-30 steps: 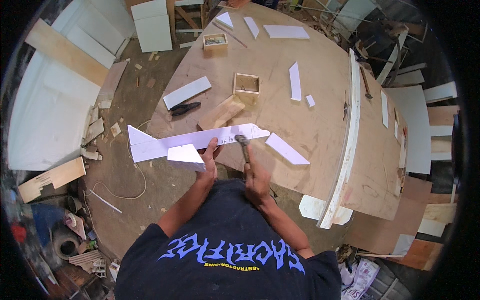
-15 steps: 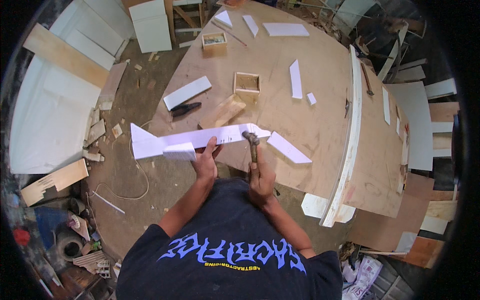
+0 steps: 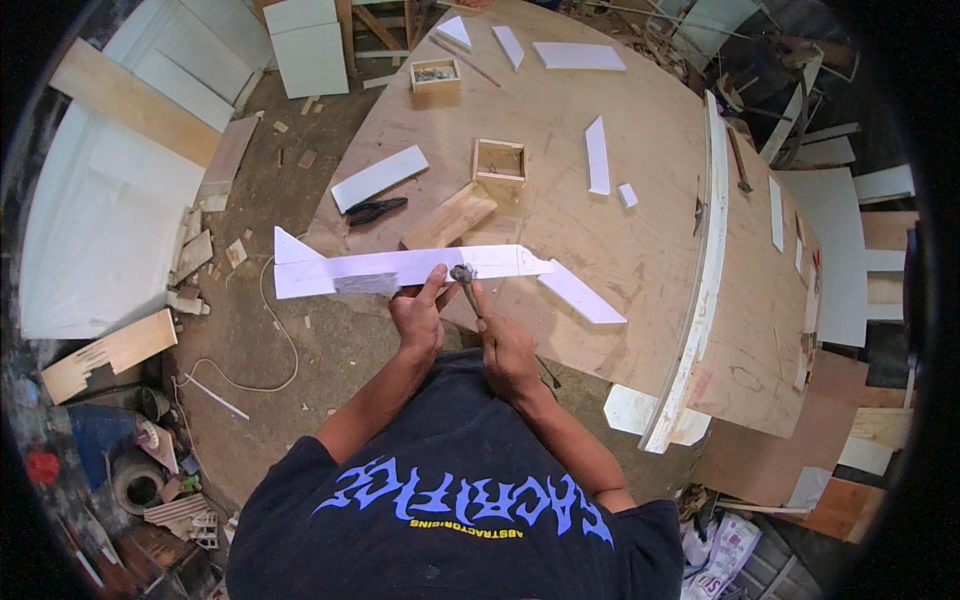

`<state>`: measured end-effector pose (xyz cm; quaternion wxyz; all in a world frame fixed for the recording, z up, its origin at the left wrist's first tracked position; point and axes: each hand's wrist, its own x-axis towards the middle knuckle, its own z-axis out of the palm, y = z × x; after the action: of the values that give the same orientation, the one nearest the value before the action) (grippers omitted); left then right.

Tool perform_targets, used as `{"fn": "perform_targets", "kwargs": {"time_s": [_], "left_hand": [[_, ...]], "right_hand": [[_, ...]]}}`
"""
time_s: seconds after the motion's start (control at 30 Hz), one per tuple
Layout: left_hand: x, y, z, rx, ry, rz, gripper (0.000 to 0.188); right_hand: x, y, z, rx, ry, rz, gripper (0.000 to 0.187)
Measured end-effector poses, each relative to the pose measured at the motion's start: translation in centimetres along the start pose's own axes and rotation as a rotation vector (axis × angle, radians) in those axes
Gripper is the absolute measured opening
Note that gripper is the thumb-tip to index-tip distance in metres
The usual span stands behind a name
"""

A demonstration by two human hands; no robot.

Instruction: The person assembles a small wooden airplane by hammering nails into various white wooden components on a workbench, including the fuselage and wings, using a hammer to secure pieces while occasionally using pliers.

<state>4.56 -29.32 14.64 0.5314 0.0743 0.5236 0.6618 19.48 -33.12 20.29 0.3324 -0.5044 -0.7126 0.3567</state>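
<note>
My left hand (image 3: 418,315) grips a long white plane-shaped piece (image 3: 400,264) from its near edge, fingers beneath and thumb on its side. The piece has an upright fin at its left end, and its right part lies over the table. In my right hand (image 3: 508,355) is a hammer (image 3: 466,280), its head right at the white piece, close beside my left thumb. A slanted white strip (image 3: 582,292) lies by the piece's right end. Just beyond the piece is a bare wood block (image 3: 450,217).
Black pliers (image 3: 375,211) lie by a white board (image 3: 380,178). Two small wooden boxes, one nearer (image 3: 499,160) and one farther (image 3: 435,76), stand on the plywood table (image 3: 640,250). Several cut white pieces lie about. A long white rail (image 3: 700,270) crosses the right side. Scraps litter the floor.
The hammer head has shifted left along the white piece to beside my left thumb. The white piece has turned a little and moved slightly right, with its left end higher.
</note>
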Motion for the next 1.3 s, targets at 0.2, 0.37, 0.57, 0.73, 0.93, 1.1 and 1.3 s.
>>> {"fn": "perform_targets", "kwargs": {"time_s": [0.2, 0.37, 0.57, 0.73, 0.93, 1.1, 1.3], "left_hand": [[0.6, -0.3, -0.2, -0.012, -0.003, 0.046, 0.023], [0.4, 0.4, 0.2, -0.017, -0.009, 0.05, 0.029], [1.8, 2.1, -1.2, 0.041, -0.048, -0.034, 0.021], [1.6, 2.1, -1.0, 0.158, -0.043, 0.063, 0.025], [2.8, 2.9, 0.3, 0.084, -0.108, 0.035, 0.023], [2.2, 4.1, 0.9, 0.072, -0.196, -0.024, 0.022], [0.5, 3.8, 0.9, 0.105, -0.346, -0.061, 0.031]], "right_hand": [[-0.1, -0.2, -0.3, 0.018, 0.065, -0.064, 0.06], [-1.3, 0.7, -0.6, 0.155, 0.277, -0.045, 0.049], [-1.7, 8.2, -2.5, 0.05, 0.305, 0.195, 0.044], [-4.6, 13.2, -2.8, -0.222, 0.196, 0.01, 0.042], [-6.3, 15.5, -2.5, -0.185, 0.475, -0.027, 0.038], [-5.8, 20.1, -2.4, -0.466, 0.337, 0.175, 0.04], [-7.6, 24.6, -2.0, -0.568, 0.158, 0.136, 0.041]]}}
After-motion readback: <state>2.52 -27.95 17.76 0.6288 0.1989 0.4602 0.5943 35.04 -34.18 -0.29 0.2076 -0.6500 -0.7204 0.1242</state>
